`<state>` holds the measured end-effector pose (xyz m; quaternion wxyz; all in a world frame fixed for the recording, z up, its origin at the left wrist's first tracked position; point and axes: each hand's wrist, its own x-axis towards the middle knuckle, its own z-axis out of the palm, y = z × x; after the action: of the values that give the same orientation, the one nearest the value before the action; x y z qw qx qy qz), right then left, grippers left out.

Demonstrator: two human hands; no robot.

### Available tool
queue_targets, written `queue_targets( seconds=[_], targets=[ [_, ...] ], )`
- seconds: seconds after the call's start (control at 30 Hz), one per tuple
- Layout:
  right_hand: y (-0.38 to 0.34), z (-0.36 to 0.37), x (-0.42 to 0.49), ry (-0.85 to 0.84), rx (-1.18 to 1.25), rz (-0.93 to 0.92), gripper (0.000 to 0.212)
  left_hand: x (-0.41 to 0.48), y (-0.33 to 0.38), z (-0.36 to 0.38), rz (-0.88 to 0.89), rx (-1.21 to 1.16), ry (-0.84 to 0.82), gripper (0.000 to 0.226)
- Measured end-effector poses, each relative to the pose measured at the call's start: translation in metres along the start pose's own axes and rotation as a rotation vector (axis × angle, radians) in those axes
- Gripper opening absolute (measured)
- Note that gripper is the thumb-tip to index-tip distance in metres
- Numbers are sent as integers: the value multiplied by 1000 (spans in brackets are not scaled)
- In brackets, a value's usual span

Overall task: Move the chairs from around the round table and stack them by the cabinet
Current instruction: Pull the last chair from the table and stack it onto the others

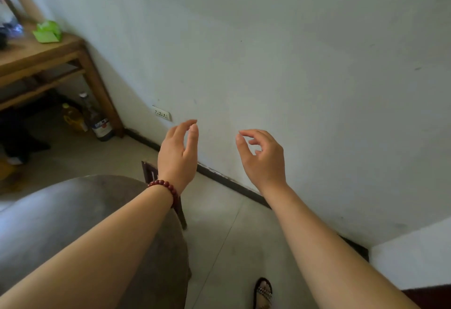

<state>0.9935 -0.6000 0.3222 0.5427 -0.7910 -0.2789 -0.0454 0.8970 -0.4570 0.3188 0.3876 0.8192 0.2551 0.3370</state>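
The round grey table fills the lower left. Behind its far edge a dark wooden chair shows only its back top and one leg; the rest is hidden by the table and my left wrist. My left hand, with a red bead bracelet, hovers above that chair, fingers curled and apart, holding nothing. My right hand is raised beside it in front of the white wall, fingers also loosely curled and empty. Neither hand touches the chair.
A wooden side table with a green tissue pack stands at the upper left. Under it sit an oil bottle and a dark bottle. A wall socket is low on the wall. My sandalled foot is on the tiled floor.
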Motion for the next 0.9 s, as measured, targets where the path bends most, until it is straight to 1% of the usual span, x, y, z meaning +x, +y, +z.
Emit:
queue_targets(
  seconds=[0.1,0.2,0.33,0.43,0.67,0.9],
  targets=[
    [22,6,49,-58,16,-31,21,33,-8,30,-55,23,54,65],
    [41,12,101,-133,18,-74,21,65,-12,55,-121,24,144,68],
    [59,24,154,-225,31,-131,20,99,-20,77,-169,31,242,71],
    [73,43,187,-282,53,-153,19,120,-31,88,-221,41,309,67],
    [82,108,233,-407,103,-195,21,156,-71,86,-333,81,422,55],
    [74,200,275,-505,142,-199,20,212,-131,61,-437,140,528,54]
  ],
)
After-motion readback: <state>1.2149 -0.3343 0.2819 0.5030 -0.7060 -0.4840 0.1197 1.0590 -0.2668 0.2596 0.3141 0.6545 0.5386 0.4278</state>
